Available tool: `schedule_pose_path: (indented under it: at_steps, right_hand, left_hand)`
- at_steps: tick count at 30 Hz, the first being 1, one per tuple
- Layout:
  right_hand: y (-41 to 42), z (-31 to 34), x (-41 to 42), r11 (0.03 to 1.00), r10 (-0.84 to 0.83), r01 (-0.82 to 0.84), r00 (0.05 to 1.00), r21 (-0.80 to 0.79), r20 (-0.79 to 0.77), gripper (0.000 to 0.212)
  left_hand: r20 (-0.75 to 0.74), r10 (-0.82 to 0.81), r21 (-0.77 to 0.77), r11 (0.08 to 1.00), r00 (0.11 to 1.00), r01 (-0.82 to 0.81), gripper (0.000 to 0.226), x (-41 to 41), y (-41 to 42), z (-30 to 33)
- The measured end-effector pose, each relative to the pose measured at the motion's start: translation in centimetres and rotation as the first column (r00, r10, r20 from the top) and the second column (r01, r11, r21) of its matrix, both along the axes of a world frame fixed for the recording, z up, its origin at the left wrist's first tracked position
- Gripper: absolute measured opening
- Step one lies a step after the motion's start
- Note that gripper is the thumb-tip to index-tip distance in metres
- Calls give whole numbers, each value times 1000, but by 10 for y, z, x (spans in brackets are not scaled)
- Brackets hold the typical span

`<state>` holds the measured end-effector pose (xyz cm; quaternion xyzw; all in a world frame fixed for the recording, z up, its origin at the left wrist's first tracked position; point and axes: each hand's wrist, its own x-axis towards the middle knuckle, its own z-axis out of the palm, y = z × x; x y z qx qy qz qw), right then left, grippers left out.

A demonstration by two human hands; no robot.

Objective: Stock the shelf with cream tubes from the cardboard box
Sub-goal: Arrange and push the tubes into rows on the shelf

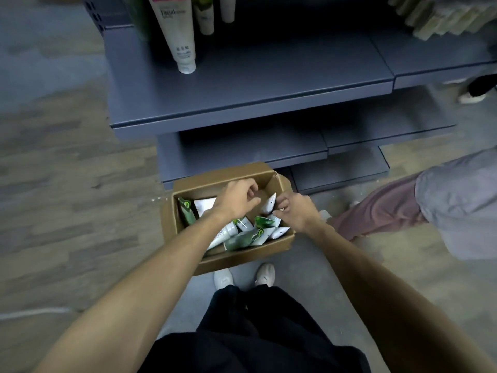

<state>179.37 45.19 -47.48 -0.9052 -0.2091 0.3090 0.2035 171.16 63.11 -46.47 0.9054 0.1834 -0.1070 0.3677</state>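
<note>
So the box [283, 239] sits open on the floor [67, 184], right up against the bottom of the shelf [255, 84] and just ahead of the person's shoes [265, 274]. It holds a loose jumble of tubes [242, 238], white ones and green ones, lying every which way, mostly piled toward the near and right side. One green tube [187, 211] leans against the left wall, with a white one [205, 205] flat beside it.

Both hands are down in the box. The right hand [291, 211] has its fingers curled round a white tube [269, 204], pinching it by the lower end so it stands tilted near the right wall. The left hand [238, 195] hangs above the far middle with fingers curled in; can't tell if anything's in it, looks like nothing.

Up on the shelf, a big white tube [178, 36] stands cap-down near the left, a couple more tubes [207, 17] behind it, and a row of pale packs [441, 17] sits off to the far right. Someone else's leg [376, 208] shows at the right.
</note>
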Motion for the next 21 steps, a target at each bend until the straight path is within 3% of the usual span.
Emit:
schedule_pose_path:
  at_steps: [15, 21]
  right_hand:
    - [-22, -42, -17, 999, -44, 44, 994, -1, -101, 29]
    - [-24, -47, -17, 996, -62, 69, 992, 61, -113, 28]
  left_hand:
    - [-221, 94, -42, 994, 971, -105, 26, -10, -31, -71]
    - [-197, 113, -11, 993, 974, -118, 28, -8, -43, -86]
